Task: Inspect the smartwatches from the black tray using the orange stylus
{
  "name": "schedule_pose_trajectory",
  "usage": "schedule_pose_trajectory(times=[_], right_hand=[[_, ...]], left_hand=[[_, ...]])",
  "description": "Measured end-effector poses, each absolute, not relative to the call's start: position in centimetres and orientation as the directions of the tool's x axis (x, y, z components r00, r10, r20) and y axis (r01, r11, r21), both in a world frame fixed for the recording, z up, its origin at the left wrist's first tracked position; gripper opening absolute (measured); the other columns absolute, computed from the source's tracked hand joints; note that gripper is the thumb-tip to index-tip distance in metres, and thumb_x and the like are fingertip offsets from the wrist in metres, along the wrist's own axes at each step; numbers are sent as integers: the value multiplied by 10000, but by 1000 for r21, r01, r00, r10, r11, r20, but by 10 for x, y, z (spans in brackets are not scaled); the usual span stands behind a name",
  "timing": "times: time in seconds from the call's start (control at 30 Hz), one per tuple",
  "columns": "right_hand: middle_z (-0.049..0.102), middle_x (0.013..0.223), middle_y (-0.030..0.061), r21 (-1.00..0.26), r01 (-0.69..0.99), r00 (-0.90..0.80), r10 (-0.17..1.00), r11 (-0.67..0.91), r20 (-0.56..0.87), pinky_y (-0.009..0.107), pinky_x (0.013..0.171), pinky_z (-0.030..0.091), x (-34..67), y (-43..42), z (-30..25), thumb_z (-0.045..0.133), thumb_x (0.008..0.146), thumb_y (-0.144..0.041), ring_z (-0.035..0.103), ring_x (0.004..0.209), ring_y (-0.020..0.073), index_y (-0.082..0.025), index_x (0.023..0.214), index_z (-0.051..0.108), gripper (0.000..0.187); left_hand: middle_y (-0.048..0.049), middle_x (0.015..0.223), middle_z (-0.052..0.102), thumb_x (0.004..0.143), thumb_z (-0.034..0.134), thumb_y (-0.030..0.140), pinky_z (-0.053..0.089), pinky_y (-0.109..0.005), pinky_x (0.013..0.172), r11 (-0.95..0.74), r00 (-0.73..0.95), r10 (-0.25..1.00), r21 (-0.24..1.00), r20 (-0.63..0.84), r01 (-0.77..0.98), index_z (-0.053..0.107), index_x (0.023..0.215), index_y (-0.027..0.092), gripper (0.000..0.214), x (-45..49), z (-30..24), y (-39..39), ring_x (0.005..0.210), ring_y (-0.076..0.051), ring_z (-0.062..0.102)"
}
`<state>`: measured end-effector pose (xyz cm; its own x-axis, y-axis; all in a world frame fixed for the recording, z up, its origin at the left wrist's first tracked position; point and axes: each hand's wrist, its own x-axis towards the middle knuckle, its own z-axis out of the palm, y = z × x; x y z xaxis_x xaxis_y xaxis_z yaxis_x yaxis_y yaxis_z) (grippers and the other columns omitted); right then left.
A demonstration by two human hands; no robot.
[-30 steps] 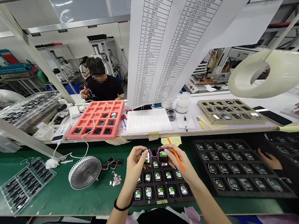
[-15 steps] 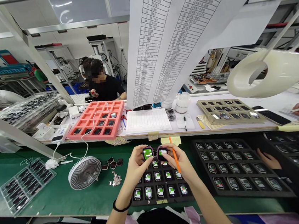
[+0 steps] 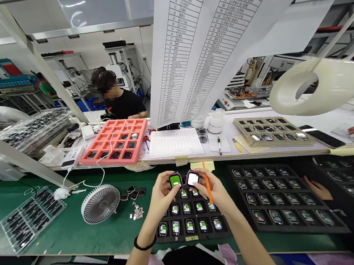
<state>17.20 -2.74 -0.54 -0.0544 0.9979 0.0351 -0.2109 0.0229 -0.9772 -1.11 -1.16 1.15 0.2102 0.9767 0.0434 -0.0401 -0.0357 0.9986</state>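
My left hand (image 3: 162,189) grips a smartwatch (image 3: 175,179) by its edges, thumb on the lower part of its mostly green screen. Close beside it, a second smartwatch (image 3: 193,178) with a white screen is in my right hand (image 3: 215,187), whose thumb rests on the glass. An orange stick (image 3: 208,182), perhaps a pen, is also tucked between the right fingers. Below both hands lies a black foam tray (image 3: 196,239) with rows of watches, many showing green and white screens. The tray's far part is hidden behind my hands.
A round fan (image 3: 100,204) stands left, near loose watch parts (image 3: 136,211) and a clear tray (image 3: 31,219). Another black watch tray (image 3: 266,201) lies right, with a co-worker's hand (image 3: 318,187) beside it. The shelf ahead carries a pink tray (image 3: 112,142); a printed sheet (image 3: 184,56) hangs above.
The right watch's screen has turned from mostly dark to white, and the left one shows more green. The orange stick has shifted slightly right. Across the bench, a person has moved their head left.
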Motion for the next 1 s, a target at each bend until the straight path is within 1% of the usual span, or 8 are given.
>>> schedule_pose_trajectory(times=[0.13,0.2,0.3,0.4,0.6,0.73,0.8,1.0], right_hand=[[629,1091,46,-977,-213,-70,997,22,37,274,604,524,173,-27,-5,754,745,-331,638,737,156,-265,1088,602,381],[638,1010,31,-981,-194,-37,999,12,20,254,555,507,172,-28,-3,738,761,-358,601,652,125,-258,1058,623,334],[602,818,3,-983,-186,29,1000,8,2,202,395,379,171,-29,-1,674,812,-426,498,511,83,-239,972,652,247],[550,737,-7,-976,-217,58,998,-7,-20,206,406,410,168,-29,3,653,820,-464,490,523,97,-226,891,653,249],[547,787,0,-979,-205,31,999,-16,-23,244,502,519,168,-27,1,736,749,-427,467,604,119,-233,893,653,255],[614,951,18,-982,-187,-52,998,24,34,319,719,560,172,-26,-6,754,746,-352,563,730,144,-267,1030,623,324],[629,1018,29,-984,-175,-60,997,31,42,331,761,547,172,-26,-7,774,722,-328,596,793,164,-273,1050,612,370],[622,925,20,-989,-146,45,999,29,23,279,598,532,169,-26,-2,805,669,-368,562,675,143,-246,950,640,348]], left_hand=[[-62,1005,618,753,707,372,412,-188,478,-44,188,981,999,42,3,515,1061,201,401,-10,11,-11,683,-116,566],[-51,982,620,755,705,385,410,-189,474,-44,182,982,999,42,11,521,1053,204,394,-10,10,-10,665,-111,559],[-41,947,617,791,655,435,401,-190,449,-29,182,983,1000,31,-11,531,1057,200,376,-10,11,-10,575,-81,503],[-46,962,613,831,586,482,416,-200,446,-13,168,986,1000,17,-22,545,1051,190,368,-10,11,-10,506,-53,443],[-44,955,613,806,627,466,427,-189,437,-41,177,983,998,50,-50,533,1082,195,398,-10,8,-9,556,-74,486],[-48,989,614,787,673,395,424,-176,460,-52,207,976,997,61,-51,506,1105,207,406,-9,5,-9,643,-96,535],[-46,1014,608,778,688,364,421,-174,475,-50,212,976,998,56,-32,500,1108,214,409,-9,5,-10,665,-96,540],[-47,1001,602,794,668,394,425,-187,472,-52,215,975,998,56,-20,501,1115,218,402,-11,6,-10,677,-111,555]])
